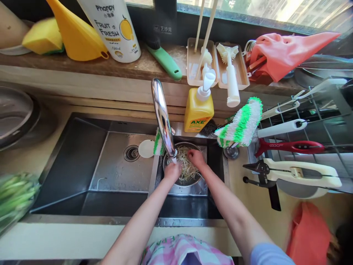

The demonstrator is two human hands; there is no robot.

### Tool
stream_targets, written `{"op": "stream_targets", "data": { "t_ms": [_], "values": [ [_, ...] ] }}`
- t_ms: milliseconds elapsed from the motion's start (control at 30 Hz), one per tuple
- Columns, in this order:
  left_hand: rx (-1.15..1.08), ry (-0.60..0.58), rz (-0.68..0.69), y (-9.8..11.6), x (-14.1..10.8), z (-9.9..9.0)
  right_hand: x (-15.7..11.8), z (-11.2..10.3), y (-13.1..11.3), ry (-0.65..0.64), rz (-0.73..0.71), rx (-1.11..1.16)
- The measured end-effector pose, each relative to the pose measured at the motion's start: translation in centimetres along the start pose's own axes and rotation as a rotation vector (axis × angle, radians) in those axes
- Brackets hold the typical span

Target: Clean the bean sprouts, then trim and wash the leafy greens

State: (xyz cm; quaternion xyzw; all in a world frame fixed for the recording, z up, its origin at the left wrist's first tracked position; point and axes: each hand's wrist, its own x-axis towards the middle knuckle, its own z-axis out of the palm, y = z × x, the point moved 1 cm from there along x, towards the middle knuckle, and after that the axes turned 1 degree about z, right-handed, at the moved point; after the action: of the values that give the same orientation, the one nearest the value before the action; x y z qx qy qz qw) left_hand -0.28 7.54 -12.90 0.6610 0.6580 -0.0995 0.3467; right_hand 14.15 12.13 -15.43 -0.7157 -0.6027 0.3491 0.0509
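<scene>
Pale, thin bean sprouts [186, 167] fill a round metal bowl [190, 183] in the small right sink basin. At the bowl's left side is my left hand [173, 172], under the tip of the chrome faucet [162, 116], where a little water falls. Its fingers are curled in, and whatever they hold is hidden. My right hand [196, 157] is over the bowl's upper right part, fingers closed among the sprouts. A green-and-white striped cloth [159, 142] hangs on the divider behind the faucet, beside a white round lid-like disc [146, 148].
The larger left basin [118, 173] has a drain [131, 152]. Behind the faucet stands a yellow soap bottle [199, 110]. At right, a rack [331, 125] holds white-handled scissors [303, 172] and a red peeler [292, 146]. Bagged green vegetables [18, 197] lie at left.
</scene>
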Motion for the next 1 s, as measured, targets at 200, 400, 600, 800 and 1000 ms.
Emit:
{"op": "stream_targets", "data": {
  "t_ms": [200,400,600,800,1000],
  "values": [
    [0.036,-0.015,0.073,-1.2,-0.8,0.5,1.7,1.0,-1.3,-0.09,0.044,-0.305],
    [-0.03,-0.001,0.138,-1.4,-1.0,0.3,0.7,0.1,-1.1,-0.007,0.024,-0.259],
    [-0.239,0.147,0.329,0.2,-1.7,-0.4,-3.9,-2.2,0.1,0.011,0.03,0.352],
    [-0.215,0.173,0.51,1.5,-1.7,-1.1,-6.5,-2.4,0.9,-0.183,0.043,0.756],
    [-0.301,0.176,0.349,2.1,-2.4,-2.6,-7.0,-3.9,-0.4,-0.019,-0.157,0.335]
  ]
}}
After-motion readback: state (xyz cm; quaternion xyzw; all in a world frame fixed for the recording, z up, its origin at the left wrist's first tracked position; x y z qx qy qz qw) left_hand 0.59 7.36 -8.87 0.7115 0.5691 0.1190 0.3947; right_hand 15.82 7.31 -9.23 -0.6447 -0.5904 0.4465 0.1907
